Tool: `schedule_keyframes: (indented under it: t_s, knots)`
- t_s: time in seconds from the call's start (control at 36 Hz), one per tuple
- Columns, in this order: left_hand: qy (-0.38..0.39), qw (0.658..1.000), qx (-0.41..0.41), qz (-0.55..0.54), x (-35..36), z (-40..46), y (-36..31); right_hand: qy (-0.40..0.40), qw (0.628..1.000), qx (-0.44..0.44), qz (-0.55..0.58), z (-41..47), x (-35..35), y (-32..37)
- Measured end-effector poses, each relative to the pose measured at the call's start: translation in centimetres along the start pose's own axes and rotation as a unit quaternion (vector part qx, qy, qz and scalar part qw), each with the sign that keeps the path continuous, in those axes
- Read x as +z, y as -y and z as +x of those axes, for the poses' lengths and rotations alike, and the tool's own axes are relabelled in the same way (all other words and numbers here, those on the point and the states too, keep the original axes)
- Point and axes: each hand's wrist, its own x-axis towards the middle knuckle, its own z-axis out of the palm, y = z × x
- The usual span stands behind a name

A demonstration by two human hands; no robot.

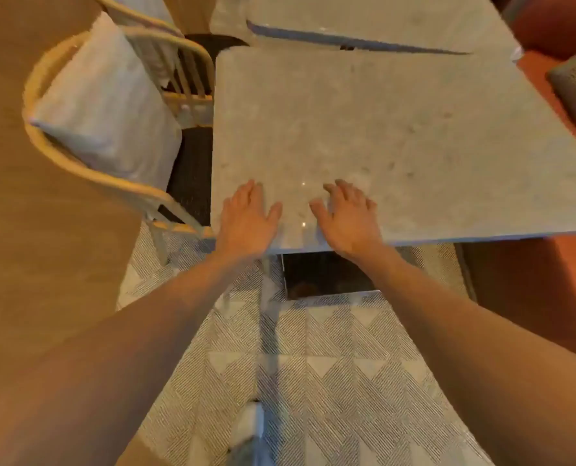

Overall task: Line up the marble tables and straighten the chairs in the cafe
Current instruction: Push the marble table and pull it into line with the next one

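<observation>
Head view: left hand [246, 218] and right hand [347, 220] flat on near table [397, 139], fingers spread. Second table [380, 18] behind, touching at right. Chair [78, 129] beside left edge.

chair [105, 109] tight against marble table [380, 136] left edge, near edge open

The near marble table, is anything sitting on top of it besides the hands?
No, the near marble table carries only the left hand and right hand, pressed flat.
</observation>
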Motion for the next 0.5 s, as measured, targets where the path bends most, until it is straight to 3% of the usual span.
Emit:
schedule_keyframes:
  t_s: [0.11, 0.19, 0.5]
  knots:
    - [-0.158, 0.974, 0.011, 0.164, 4.4, 0.8, -0.3, -0.077, 0.986, -0.067, -0.130, 1.9, 4.6, -2.1]
    - [-0.214, 0.959, 0.026, 0.183, 5.3, 0.8, 0.0, -0.170, 0.965, -0.089, -0.180, 2.1, 6.4, -2.9]
    - [-0.166, 0.947, 0.043, 0.272, 3.9, 1.4, -0.4, -0.201, 0.944, -0.149, -0.214, 3.1, 5.9, -2.9]
